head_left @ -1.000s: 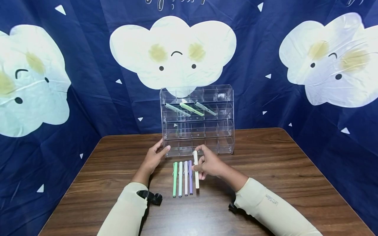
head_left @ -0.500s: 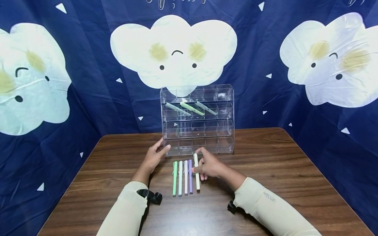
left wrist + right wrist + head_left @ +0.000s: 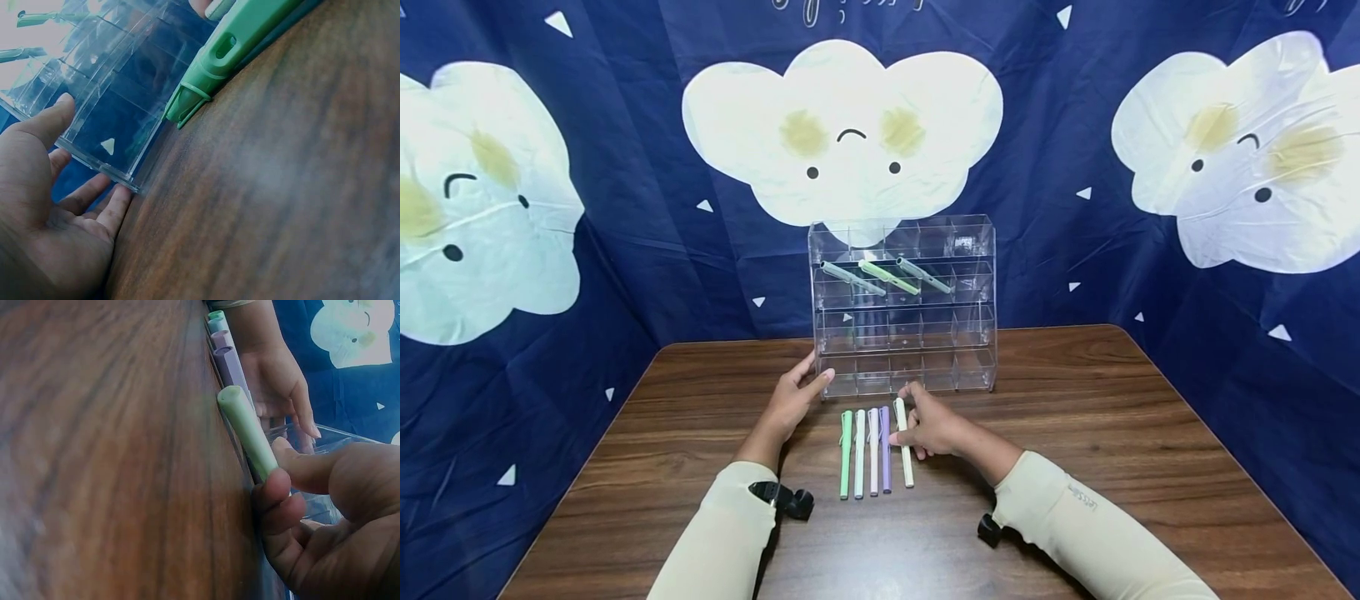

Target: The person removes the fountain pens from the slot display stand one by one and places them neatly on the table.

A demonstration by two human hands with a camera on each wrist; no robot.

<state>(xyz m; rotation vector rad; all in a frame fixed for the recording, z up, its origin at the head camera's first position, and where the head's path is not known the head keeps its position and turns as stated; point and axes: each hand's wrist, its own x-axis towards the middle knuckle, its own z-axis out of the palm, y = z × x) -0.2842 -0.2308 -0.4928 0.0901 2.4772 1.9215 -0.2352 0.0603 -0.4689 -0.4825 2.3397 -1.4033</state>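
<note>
**Operator:** Navy cloth (image 3: 647,250) printed with white clouds hangs behind a dark wooden table (image 3: 1112,417), and I see a clear acrylic organizer (image 3: 902,304) standing at the table's far middle.

**Colleague:** Start at the left. What is that hand doing?

**Operator:** My left hand (image 3: 793,400) rests against the organizer's lower left corner, fingers relaxed and spread, thumb on the front wall. It grips nothing.

**Colleague:** And in front of the rack?

**Operator:** I count a row of pens lying side by side on the wood: a green pen (image 3: 846,454), a pale one, a white one, a purple pen (image 3: 885,450), then a cream pen (image 3: 903,442) at the right end, angled slightly off the row.

**Colleague:** The right hand?

**Operator:** My right hand (image 3: 934,427) pinches the cream pen's upper half between thumb and curled fingertips; from the wrist view I cannot tell whether its far end touches the table. Three pens sit slanted in the organizer's second row.
</note>
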